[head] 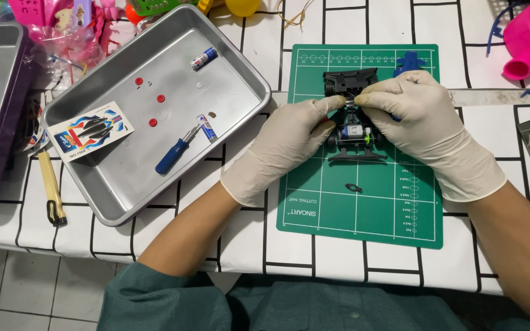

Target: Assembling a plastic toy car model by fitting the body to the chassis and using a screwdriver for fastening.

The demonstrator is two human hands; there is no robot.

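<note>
While both hands wear thin, matte cream gloves, they meet over a small black plastic toy car chassis [352,122] lying on a green cutting mat [363,202]. The left hand [295,138] curls against the chassis from nine o'clock, its thumb and forefinger pinched on a small part at the top of the frame. The right hand [415,116] comes in from three o'clock, fingers bent and pressed together, pinching the same spot. Inside the frame sits a little silver motor with blue and bright green bits around it. At six o'clock from the chassis, a small black oval ring [353,187] lies loose on the mat. Well off at nine o'clock stands a shallow, dull steel tray [240,73] with rounded corners, holding a blue-handled screwdriver [176,153], two small batteries [207,127], three red round pieces [153,122] and a glossy sticker sheet [90,130]. Beyond it lies a yellow-handled tool [51,187] on the white, black-lined tablecloth [338,257].
</note>
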